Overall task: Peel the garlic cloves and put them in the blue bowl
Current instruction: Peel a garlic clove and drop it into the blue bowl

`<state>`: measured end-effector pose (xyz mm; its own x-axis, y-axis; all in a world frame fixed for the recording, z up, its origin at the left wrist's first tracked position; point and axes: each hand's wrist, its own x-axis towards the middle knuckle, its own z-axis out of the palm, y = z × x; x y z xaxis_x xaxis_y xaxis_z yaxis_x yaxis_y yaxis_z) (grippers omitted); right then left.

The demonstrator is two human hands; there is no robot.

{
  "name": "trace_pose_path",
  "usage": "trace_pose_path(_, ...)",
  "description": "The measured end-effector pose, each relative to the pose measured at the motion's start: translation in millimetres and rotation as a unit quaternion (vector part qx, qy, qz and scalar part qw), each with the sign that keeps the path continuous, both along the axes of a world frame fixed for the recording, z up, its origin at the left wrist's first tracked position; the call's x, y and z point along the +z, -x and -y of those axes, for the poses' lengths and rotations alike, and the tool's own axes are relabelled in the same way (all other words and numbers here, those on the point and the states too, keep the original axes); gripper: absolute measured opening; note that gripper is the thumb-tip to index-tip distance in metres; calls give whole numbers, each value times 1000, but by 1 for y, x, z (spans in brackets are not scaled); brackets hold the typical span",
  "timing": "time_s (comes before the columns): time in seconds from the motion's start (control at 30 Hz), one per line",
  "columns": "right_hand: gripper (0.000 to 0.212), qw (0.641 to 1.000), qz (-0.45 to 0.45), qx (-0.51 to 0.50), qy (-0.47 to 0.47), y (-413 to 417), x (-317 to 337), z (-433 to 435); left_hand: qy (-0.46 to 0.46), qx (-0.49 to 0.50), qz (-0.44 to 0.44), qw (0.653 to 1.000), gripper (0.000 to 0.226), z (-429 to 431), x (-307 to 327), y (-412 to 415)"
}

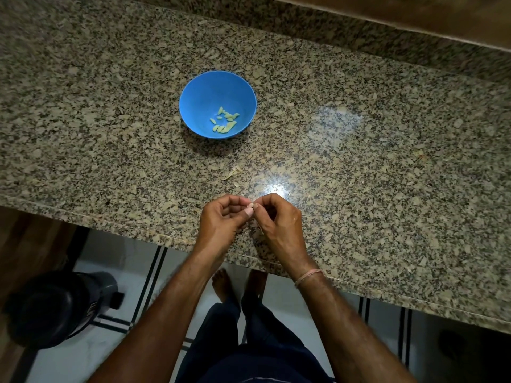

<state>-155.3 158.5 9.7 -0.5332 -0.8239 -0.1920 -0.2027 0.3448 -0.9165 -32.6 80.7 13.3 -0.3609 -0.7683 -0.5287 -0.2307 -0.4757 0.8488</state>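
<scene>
so from where I'm standing this looks well along; the blue bowl [206, 88] sits out in the middle of the granite counter [373, 167] with a little heap of peeled cloves [225, 121] already in the bottom, about a dozen I'd say; a few papery peel scraps [233, 172] lie on the stone between the bowl and the person. What's in progress is one more garlic clove [250, 210], held up over the front edge of the counter, well short of the bowl; the left hand [222, 218] has it pinched at thumb and fingertips with the other fingers curled in, and the right hand [279, 222] is pinching it from the other side, so both hands have a hold on the same clove; looks like skin-picking to me, not done yet. The clove's long axis seems to tilt from near-left to far-right, roughly towards the bowl, but it's too tiny to say which end is the tip. I can't spot any unpeeled cloves on the counter, so this might be the last or near it; whether a palm hides more I can't tell; after that it just needs dropping in the bowl.
</scene>
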Motion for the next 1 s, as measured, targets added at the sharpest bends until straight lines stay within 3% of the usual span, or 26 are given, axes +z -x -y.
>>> trace_pose_path(0.13, 10, 997, -78, 30, -5, 2, -5, 1, -57, 7, -25, 998, 15, 5, -4, 0)
trace_pose_path(0.3, 11, 987, -151, 60, -9, 2, -7, 0, -27, -8, -9, 1000, 12, 7, -3, -1)
trace_pose_path(0.5, 9, 983, -176, 58, -10, 1, -8, 1, -63, 16, -27, 998, 16, 7, -5, -2)
trace_pose_path(0.63, 9, 983, -177, 49, -11, -2, -8, 4, -64, 32, -34, 997, 18, 6, -6, -2)
trace_pose_path(0.83, 4, 991, -130, 28, 11, -3, -4, 5, -151, 74, -102, 980, 18, 6, -6, -1)
trace_pose_path(1.0, 11, 998, -51, -11, 34, -3, 0, 3, -18, 1, -27, 999, 14, 6, -7, -8)
